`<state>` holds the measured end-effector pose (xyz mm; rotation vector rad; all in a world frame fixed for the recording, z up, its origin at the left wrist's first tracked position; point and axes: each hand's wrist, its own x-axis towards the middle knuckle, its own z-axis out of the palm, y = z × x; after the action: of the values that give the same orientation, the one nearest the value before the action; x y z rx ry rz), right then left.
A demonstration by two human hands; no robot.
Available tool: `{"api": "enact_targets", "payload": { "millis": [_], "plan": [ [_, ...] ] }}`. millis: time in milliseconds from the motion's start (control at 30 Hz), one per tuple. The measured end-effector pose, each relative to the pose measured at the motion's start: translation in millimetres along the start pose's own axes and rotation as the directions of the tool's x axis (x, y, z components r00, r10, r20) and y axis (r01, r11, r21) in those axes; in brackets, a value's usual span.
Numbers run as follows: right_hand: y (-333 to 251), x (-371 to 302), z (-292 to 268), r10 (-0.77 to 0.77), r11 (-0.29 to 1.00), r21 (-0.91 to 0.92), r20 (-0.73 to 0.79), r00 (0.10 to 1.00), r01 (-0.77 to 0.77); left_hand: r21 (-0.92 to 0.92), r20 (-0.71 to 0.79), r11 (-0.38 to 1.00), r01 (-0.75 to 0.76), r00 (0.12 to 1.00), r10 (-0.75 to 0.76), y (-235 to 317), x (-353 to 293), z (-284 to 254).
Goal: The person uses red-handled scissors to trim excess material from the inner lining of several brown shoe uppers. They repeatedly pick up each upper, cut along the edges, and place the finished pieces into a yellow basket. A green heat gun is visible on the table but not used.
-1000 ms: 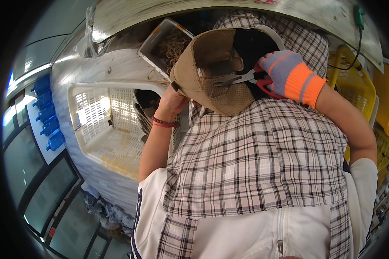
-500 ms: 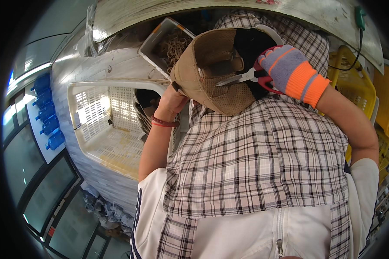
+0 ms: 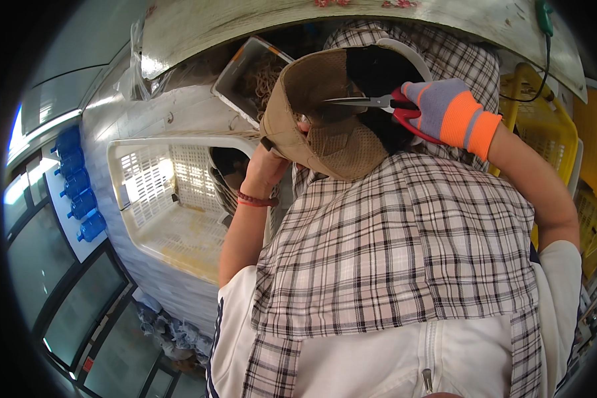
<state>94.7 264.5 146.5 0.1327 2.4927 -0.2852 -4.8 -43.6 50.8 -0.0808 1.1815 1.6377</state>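
My left hand (image 3: pixel 266 167) is closed on the left side of a tan and black cap (image 3: pixel 280 129). A mesh panel shows on the cap, and its hollow inside faces up toward me. My right hand (image 3: pixel 450 114), in a grey and orange knit glove, grips red-handled scissors (image 3: pixel 373 101). Their blades point left into the cap's opening and look nearly together. Whether the tips touch the fabric or a thread, I cannot tell. The left fingers are partly hidden by the cap. Beneath it lies my plaid apron (image 3: pixel 378 252).
To the left stands a cream plastic basket (image 3: pixel 146 229) with dark and tan caps (image 3: pixel 231 162) at its right end. Beyond it, a white box (image 3: pixel 235 79) holds tan cord-like scraps. A worktable (image 3: pixel 245 26) crosses the far side. Yellow crates (image 3: pixel 534 119) stand at right.
The scissors have swung a little farther from me, off the cap's near panel and toward its inner far side. Their blades have come closer together. The cap has tilted slightly.
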Motion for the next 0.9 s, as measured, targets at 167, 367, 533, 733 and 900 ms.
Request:
{"api": "enact_targets", "payload": {
  "millis": [167, 367, 533, 733, 900],
  "plan": [
    [2, 4, 8, -0.198, 0.98, -0.006, -0.131, 0.971, 0.199, -0.123, -0.086, 0.992, 0.01, 0.996, -0.021, -24, 6, -21],
    [-13, 8, -8, -0.17, 0.984, -0.038, 0.063, 0.983, 0.172, -0.212, -0.03, 0.976, 0.056, 0.997, -0.064, -31, 12, -28],
    [-19, 14, -13, -0.195, 0.979, -0.025, 0.144, 0.97, 0.2, -0.228, -0.066, 0.971, 0.068, 0.994, -0.085, -36, 15, -33],
    [-21, 18, -9, -0.212, 0.976, -0.017, 0.127, 0.969, 0.216, -0.286, -0.06, 0.955, 0.071, 0.994, -0.092, -39, 17, -34],
    [-21, 25, 1, -0.197, 0.975, -0.087, 0.086, 0.977, 0.204, -0.306, -0.049, 0.948, 0.089, 0.993, -0.109, -37, 18, -32]
  ]
}}
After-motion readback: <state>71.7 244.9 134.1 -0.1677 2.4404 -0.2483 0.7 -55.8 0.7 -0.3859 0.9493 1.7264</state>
